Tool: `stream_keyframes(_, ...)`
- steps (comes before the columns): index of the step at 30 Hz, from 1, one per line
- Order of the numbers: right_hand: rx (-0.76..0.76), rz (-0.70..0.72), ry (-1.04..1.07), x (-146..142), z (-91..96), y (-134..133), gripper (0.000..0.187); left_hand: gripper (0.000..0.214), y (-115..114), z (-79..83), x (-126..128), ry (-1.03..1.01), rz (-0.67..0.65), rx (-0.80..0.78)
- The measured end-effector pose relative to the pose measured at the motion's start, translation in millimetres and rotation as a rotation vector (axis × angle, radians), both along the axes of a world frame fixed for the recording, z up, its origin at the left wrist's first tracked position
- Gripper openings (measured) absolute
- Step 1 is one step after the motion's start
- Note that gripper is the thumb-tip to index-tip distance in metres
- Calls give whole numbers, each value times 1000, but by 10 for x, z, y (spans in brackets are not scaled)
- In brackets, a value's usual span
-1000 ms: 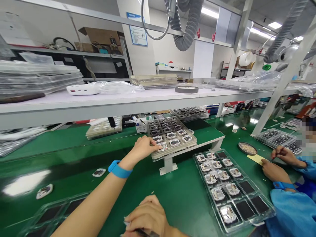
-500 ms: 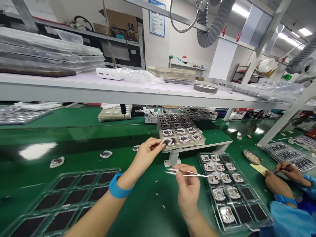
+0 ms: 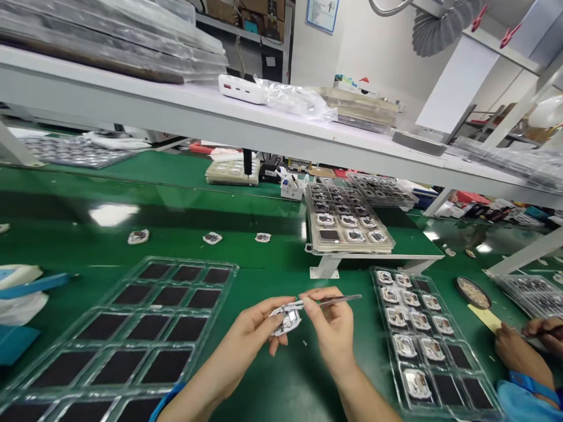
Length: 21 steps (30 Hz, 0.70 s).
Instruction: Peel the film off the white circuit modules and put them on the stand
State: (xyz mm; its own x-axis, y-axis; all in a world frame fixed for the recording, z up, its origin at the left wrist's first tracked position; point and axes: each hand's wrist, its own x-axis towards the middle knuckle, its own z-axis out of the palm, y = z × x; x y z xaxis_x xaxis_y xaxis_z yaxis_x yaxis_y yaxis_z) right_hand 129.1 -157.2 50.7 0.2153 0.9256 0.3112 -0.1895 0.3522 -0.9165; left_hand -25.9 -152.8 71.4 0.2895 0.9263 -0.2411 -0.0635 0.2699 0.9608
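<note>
In the head view, a small white-framed electronic module point(image 3: 285, 320) is held low in front of the wearer, between both hands, above the green bench mat point(image 3: 272, 258). Since the previous view, it has been carried away from the edge of the raised tray, and the two hands have been brought together. Its edge is pinched by the curled fingers point(image 3: 268, 313) of the left hand point(image 3: 246, 331). Steel tweezers point(image 3: 338, 300) are gripped by the right hand point(image 3: 332, 331), with thumb and forefinger pressed together, and their tips are brought to the module's upper edge. On the raised tray point(image 3: 349, 220), a dark cell point(image 3: 329, 234) is seen in the near row. Black-padded cells are seen in the clear tray point(image 3: 189, 261) to the near left; modules sit in the clear tray point(image 3: 461, 346) to the right. A co-worker's hands point(image 3: 521, 351) are seen at the right edge. No brand or writing can be read.
</note>
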Motion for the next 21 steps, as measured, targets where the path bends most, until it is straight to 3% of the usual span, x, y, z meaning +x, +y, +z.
stream_keyframes(10, 8, 10, -99, -39, -119, -39, 7, 47, -63, -49, 18, -55, 73, -21)
stream_keyframes(21, -10, 91, 52, -60, -63, -6, 14, 43, -88, -6, 77, -126, 137, -70)
